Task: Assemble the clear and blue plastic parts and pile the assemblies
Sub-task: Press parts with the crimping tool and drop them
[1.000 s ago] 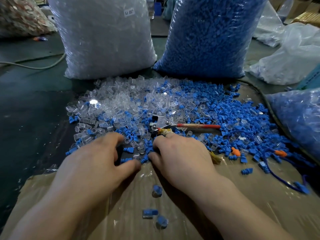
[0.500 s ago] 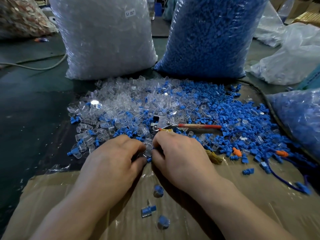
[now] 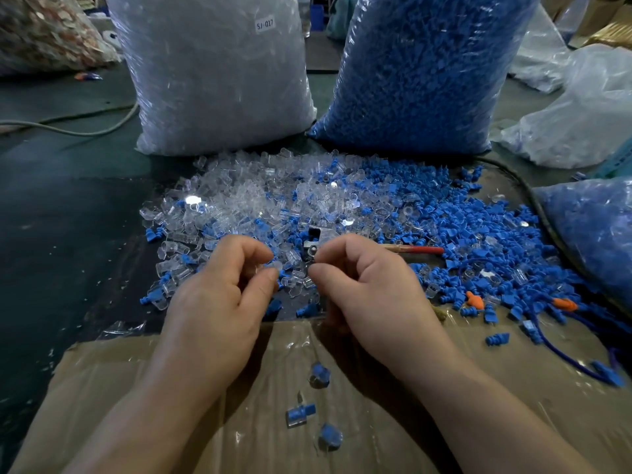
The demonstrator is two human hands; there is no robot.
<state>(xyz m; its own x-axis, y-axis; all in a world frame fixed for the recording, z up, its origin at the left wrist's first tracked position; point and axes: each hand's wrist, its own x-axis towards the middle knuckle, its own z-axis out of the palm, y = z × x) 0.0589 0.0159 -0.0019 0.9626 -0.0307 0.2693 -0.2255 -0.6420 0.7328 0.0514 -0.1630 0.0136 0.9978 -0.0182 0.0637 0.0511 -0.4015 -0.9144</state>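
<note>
Change: left hand (image 3: 222, 295) and right hand (image 3: 369, 289) have risen off the loose pile (image 3: 342, 200) and drawn slightly apart.
Left grip: thumb and forefinger pinch a clear part (image 3: 275, 265), held out toward the other hand, likely for mating.
Right grip: fingers curled, thumb and forefinger tips nearly meeting; what they hold cannot be told.
Assemblies (image 3: 299, 413): three lie on the cardboard (image 3: 102, 388) between the forearms, an easy drop.
Supply: pile spreads beyond the cardboard's far edge, within reach.
Writing: clear bag (image 3: 212, 80) label reads "SJ-017".
</note>
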